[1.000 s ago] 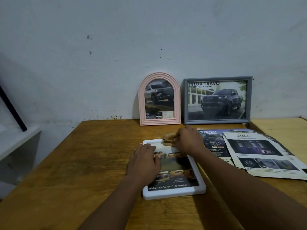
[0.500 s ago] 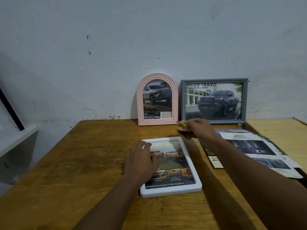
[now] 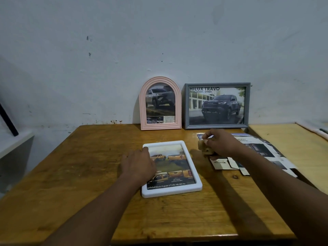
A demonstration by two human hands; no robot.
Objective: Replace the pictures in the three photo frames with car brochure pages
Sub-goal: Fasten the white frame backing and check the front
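Observation:
A white rectangular frame (image 3: 194, 176) lies flat on the wooden table (image 3: 74, 174), holding a brochure page with orange pickups. My left hand (image 3: 137, 164) rests flat on its left edge, fingers together. To the right of the frame, my right hand (image 3: 220, 144) grips a crumpled tan cloth (image 3: 204, 149) just above the loose brochure pages (image 3: 262, 151). A pink arched frame (image 3: 160, 103) and a grey rectangular frame (image 3: 217, 105) lean upright against the wall, each showing a car page.
Cut paper scraps (image 3: 229, 163) lie beside the brochure pages. A lighter wooden table (image 3: 292, 144) adjoins on the right. A white shelf (image 3: 14, 144) with a black rod (image 3: 8, 119) stands at the left.
My right hand carried the tan cloth off the white frame's top edge, up toward the grey frame, then right and down over the brochure pages. My left hand stayed on the frame.

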